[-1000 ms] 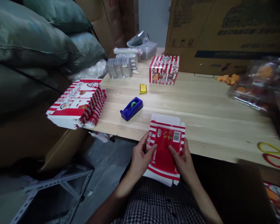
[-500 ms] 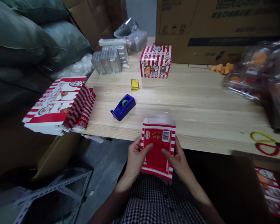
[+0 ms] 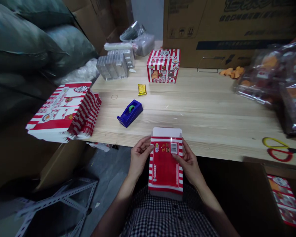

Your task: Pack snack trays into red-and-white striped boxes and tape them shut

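Between my hands is a red-and-white striped cardboard box (image 3: 165, 168), flattened or nearly so, with a barcode on its upper right and a pale flap at its far end. My left hand (image 3: 140, 158) grips its left edge, thumb on the printed face and fingers curled beside and behind it. On the opposite edge my right hand (image 3: 188, 161) holds it the same way, thumb just below the barcode. The box is over my lap, its far end at the table's front edge. A blue tape dispenser (image 3: 130, 113) with a green core lies ahead, left of it.
A stack of striped flat boxes (image 3: 64, 108) sits at the table's left end. Farther back are a made-up striped box (image 3: 163, 65), a small gold packet (image 3: 142, 89) and clear plastic cases (image 3: 112, 66). Scissors (image 3: 280, 149) and bagged items (image 3: 263, 75) are at the right.
The box has turned slightly and now lies straighter in front of me. Both hands have shifted up along its edges, and the far flap shows more sharply.
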Demonstrator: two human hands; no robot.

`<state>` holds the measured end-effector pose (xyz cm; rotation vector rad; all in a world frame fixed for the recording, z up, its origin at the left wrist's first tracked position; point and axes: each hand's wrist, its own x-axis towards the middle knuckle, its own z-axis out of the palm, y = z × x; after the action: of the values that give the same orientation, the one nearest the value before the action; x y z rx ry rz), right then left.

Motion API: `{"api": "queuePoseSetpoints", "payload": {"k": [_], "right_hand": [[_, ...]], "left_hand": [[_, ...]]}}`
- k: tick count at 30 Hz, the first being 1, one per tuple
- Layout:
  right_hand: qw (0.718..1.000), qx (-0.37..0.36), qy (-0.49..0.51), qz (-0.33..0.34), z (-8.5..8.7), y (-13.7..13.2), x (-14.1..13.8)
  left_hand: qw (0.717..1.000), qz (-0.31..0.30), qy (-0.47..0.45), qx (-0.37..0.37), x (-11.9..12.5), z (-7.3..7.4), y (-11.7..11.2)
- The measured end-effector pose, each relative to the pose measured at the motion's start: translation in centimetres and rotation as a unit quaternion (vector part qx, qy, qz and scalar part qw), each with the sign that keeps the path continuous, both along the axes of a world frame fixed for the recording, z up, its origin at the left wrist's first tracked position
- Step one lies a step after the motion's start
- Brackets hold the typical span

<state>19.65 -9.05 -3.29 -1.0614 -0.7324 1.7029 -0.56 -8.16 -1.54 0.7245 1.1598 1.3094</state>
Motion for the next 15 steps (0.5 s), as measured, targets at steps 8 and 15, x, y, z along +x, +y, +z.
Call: {"api": "queuePoseSetpoints", "payload": {"k": [8,15], "right_hand": [[0.985,0.113,-0.122,-0.056,3.3,-0.3,1.3],[0.954,0.177,-0.241,0.039,4.1,0.4,2.4]], "left_hand": [[0.993,-0.064,0.066,0.067,-0.4,0.7,-0.5],[0.987,-0.123,0.087,0.061,-1.8,1.5,-1.0]]}}
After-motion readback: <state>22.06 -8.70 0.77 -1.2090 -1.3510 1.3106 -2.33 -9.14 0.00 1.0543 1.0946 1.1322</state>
